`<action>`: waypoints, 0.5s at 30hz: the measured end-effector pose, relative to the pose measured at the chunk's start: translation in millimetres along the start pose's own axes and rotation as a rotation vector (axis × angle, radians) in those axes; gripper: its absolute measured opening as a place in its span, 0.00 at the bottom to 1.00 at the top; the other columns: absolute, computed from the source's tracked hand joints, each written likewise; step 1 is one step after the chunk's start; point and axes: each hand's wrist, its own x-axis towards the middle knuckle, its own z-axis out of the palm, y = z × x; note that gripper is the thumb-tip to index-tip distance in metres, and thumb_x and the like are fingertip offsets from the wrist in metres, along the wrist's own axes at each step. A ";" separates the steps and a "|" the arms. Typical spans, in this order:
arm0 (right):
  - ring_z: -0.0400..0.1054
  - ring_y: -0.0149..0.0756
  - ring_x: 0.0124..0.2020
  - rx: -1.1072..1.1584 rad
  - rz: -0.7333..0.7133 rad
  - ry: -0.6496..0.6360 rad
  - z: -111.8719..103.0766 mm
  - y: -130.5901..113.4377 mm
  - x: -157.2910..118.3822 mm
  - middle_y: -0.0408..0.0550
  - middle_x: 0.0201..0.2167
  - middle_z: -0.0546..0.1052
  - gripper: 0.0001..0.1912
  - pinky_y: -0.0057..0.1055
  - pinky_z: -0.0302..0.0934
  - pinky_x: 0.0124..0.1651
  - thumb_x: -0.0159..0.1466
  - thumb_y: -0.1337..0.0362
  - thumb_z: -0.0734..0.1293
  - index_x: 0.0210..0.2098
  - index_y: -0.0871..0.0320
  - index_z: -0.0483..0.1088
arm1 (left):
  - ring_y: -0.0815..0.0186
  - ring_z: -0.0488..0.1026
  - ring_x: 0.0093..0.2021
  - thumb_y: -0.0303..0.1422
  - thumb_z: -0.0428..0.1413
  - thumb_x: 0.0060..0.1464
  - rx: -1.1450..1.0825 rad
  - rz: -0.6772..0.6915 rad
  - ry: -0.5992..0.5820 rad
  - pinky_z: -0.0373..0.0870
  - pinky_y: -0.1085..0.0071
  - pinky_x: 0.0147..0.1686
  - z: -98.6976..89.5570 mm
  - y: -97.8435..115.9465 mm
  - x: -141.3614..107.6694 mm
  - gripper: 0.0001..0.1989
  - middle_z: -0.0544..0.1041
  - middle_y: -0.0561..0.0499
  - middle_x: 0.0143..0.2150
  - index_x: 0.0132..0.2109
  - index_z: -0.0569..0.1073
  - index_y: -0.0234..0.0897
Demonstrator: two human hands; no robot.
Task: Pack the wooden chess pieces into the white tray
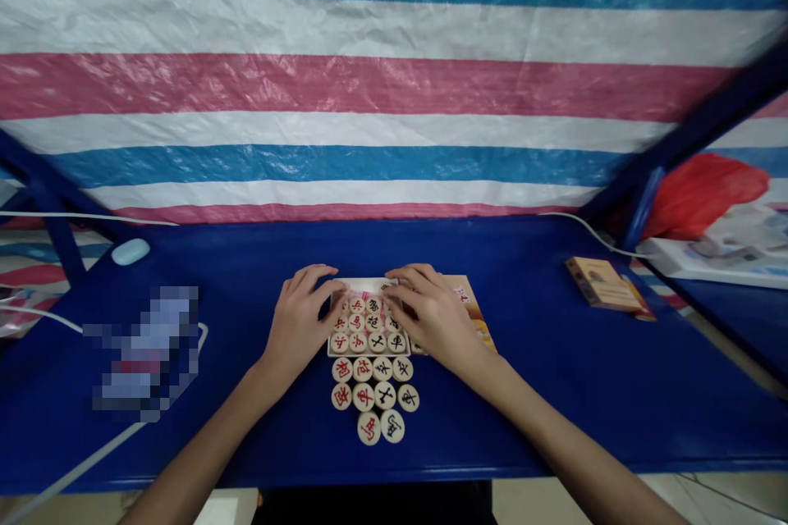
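A shallow white tray [369, 354] of round Chinese chess pieces lies on the blue table in front of me. Red and black characters mark the pieces, which sit in rows. My left hand [303, 313] reaches over the tray's left side, fingers curved and apart, thumb tip by the upper-left pieces. Over the right side, my right hand [438, 318] bends its spread fingers down onto the upper-right pieces, partly covering them. Nearer me, outside the tray, loose chess pieces [364, 397] form rows, red on the left and black on the right.
A printed box or lid [474, 313] lies partly under my right hand. Farther right is a small cardboard box [600, 283]. At left are a pale mouse [130, 252], a blurred-out item [148, 353] and a white cable [104, 449]. Striped sheeting [369, 86] hangs behind the table.
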 end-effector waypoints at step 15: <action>0.65 0.48 0.54 0.003 -0.004 -0.015 -3.0 -2.3 -1.8 0.54 0.50 0.77 0.13 0.48 0.66 0.54 0.73 0.64 0.62 0.50 0.58 0.77 | 0.58 0.74 0.57 0.29 0.56 0.65 -0.006 0.090 -0.009 0.70 0.58 0.50 -5.7 1.5 -0.6 0.07 0.79 0.49 0.54 0.44 0.79 0.42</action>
